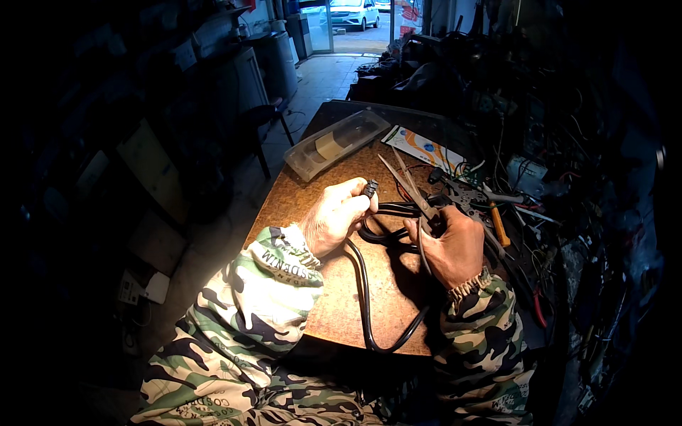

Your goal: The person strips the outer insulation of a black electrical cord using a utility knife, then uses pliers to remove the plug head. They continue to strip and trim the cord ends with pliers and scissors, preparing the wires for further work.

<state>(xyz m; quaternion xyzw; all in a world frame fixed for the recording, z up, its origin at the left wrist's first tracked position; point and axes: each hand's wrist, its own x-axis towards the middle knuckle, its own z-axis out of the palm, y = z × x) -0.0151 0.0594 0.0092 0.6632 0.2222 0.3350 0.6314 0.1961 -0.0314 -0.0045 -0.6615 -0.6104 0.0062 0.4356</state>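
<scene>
My left hand (335, 218) is closed around the end of a black cable, and a short ribbed black piece (370, 188) sticks up between thumb and fingers. My right hand (455, 247) grips a pair of metal scissors (410, 186) by the handles. Their blades are parted and point up and away to the left, apart from the ribbed piece. The black cable (365, 291) lies in coils between my hands, and one loop bends down to the table's near edge. Part of the cable runs beside my right thumb. My fingers hide what else the left hand covers.
Beyond my hands on the brown tabletop (280, 206) stand a clear plastic tray (302, 167) and a white-and-orange packet (426, 149). Several tools crowd the right side, among them an orange-handled one (500, 226) and a red handle (539, 309). A dark stool (261, 116) stands past the left edge.
</scene>
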